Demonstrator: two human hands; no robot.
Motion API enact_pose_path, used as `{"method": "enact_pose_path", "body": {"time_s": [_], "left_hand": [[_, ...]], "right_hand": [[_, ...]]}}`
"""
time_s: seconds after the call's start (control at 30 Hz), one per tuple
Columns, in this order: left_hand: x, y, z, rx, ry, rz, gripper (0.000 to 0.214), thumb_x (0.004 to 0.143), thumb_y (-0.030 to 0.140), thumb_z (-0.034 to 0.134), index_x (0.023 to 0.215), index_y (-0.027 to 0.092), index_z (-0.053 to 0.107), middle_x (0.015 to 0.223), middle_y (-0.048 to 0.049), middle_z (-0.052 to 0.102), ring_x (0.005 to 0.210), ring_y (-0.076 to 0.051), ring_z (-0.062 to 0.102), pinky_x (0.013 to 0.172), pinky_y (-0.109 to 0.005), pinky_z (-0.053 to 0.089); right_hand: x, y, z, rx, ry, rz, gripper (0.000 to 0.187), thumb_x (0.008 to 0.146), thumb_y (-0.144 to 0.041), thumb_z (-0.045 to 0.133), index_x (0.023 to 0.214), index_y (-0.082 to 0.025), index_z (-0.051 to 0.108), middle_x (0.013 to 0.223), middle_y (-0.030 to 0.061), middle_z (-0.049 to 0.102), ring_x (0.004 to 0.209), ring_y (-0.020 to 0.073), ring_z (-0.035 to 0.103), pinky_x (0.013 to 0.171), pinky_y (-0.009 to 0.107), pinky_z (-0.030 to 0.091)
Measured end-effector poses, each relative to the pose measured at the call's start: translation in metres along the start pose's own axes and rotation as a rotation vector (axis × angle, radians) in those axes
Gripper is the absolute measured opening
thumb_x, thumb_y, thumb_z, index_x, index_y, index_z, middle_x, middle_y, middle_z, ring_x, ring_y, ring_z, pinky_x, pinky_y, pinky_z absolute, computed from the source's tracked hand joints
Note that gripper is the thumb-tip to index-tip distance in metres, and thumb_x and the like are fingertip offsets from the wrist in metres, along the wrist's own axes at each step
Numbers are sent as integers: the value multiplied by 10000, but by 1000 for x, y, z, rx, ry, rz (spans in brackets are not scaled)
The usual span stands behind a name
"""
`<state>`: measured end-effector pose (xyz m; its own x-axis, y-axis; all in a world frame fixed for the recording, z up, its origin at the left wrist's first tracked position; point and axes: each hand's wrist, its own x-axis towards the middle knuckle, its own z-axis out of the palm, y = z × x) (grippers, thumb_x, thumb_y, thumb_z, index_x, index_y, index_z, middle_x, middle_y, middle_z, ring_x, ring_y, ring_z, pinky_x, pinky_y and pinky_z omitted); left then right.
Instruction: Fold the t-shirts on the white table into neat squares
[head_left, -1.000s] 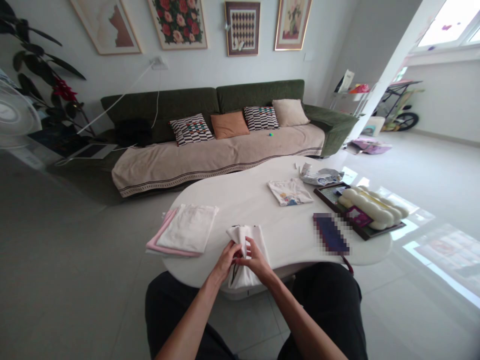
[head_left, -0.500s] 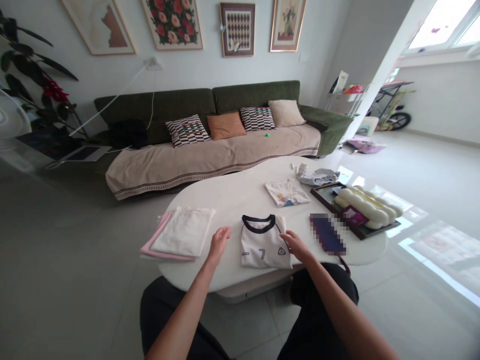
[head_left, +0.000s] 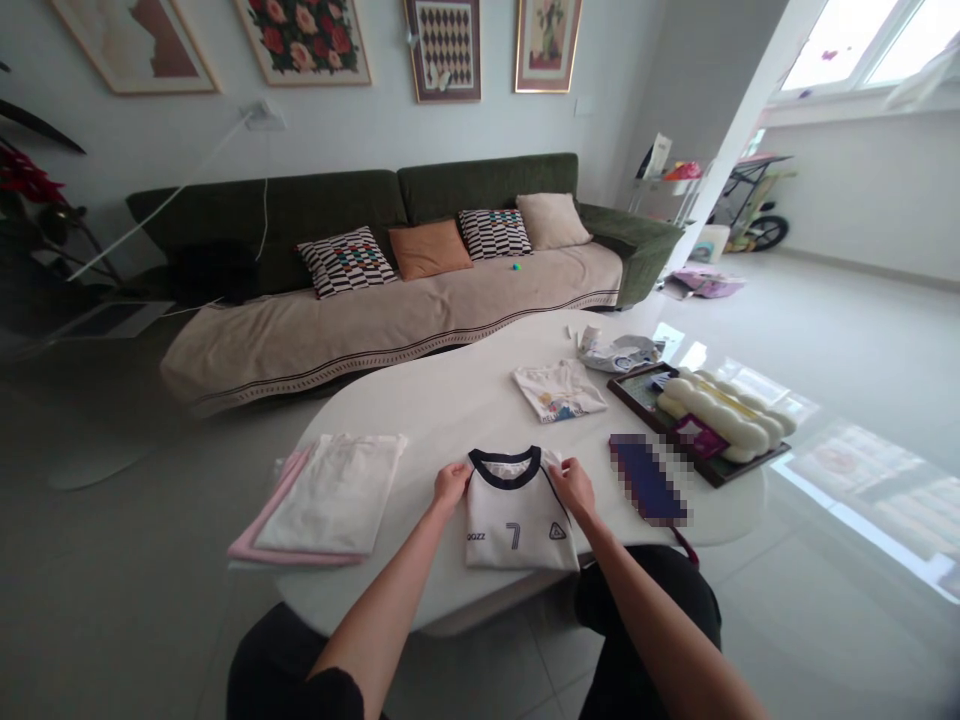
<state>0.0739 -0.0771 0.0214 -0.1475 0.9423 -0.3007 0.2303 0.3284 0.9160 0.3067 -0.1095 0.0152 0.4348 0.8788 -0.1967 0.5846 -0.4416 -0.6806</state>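
A folded white T-shirt [head_left: 491, 522] with a black collar and a "7" on its front lies at the near edge of the white table [head_left: 420, 410]. My left hand [head_left: 452, 484] pinches its left shoulder beside the collar. On the opposite shoulder, my right hand [head_left: 574, 487] has its fingers closed on the cloth. Left of it is a stack of folded clothes, a white garment [head_left: 330, 495] over a pink one [head_left: 259, 540]. Another folded white T-shirt [head_left: 559, 390] with a coloured print lies farther back.
To the right, a dark tray [head_left: 637, 400] bears a cream puffy object [head_left: 720, 415]. A pixelated dark blue item [head_left: 649, 480] with a strap lies nearer. Behind the tray is a crumpled plastic package [head_left: 619, 352]. A green sofa [head_left: 487, 180] stands beyond the table.
My left hand has moved right, from beside the T-shirt onto its left shoulder, and closed there. My right hand has shifted up to the right shoulder. The camera view has turned slightly right.
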Motion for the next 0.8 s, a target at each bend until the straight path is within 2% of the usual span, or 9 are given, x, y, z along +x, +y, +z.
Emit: {"method": "enact_pose_path", "body": {"time_s": [0.17, 0.3, 0.4, 0.53, 0.67, 0.8], "left_hand": [[15, 2, 10, 58, -19, 115, 196, 674, 289, 630, 823, 161, 627, 733, -30, 647, 721, -155, 599, 700, -250, 442], [18, 3, 16, 147, 30, 164, 136, 710, 257, 578, 806, 164, 600, 770, -49, 629, 737, -167, 587, 740, -276, 421], [6, -1, 15, 222, 71, 179, 136, 715, 262, 574, 804, 160, 587, 808, -86, 619, 796, -205, 581, 788, -316, 396], [-31, -17, 6, 389, 14, 200, 202, 710, 339, 585, 836, 181, 574, 808, -95, 628, 844, -247, 588, 787, -331, 395], [-69, -35, -7, 329, -119, 75, 267, 670, 389, 612, 835, 187, 557, 791, -99, 645, 831, -267, 604, 747, -334, 411], [-94, -30, -15, -38, -342, -209, 342, 646, 370, 625, 915, 170, 557, 862, -101, 663, 830, -250, 614, 747, -335, 441]], "right_hand": [[-3, 6, 5, -21, 47, -38, 264, 863, -373, 293, 975, -203, 462, 895, 82, 599, 806, 205, 572, 652, 285, 372], [-1, 10, 3, -4, 56, -64, 276, 861, -373, 291, 1022, -194, 426, 865, 74, 604, 784, 205, 575, 654, 284, 374], [-3, 14, -1, 22, 25, -90, 299, 820, -386, 380, 1032, -183, 434, 741, 39, 606, 717, 198, 582, 632, 272, 383], [-29, 31, -5, 76, -53, -106, 265, 726, -400, 504, 902, -202, 488, 602, -11, 575, 597, 185, 569, 584, 271, 395], [-70, 54, -4, 182, -178, -61, 267, 667, -434, 552, 821, -224, 495, 576, -31, 555, 567, 181, 551, 561, 284, 399], [-95, 58, -11, 463, -353, 76, 335, 646, -457, 562, 855, -199, 512, 684, 13, 621, 680, 209, 600, 585, 288, 441]]}}
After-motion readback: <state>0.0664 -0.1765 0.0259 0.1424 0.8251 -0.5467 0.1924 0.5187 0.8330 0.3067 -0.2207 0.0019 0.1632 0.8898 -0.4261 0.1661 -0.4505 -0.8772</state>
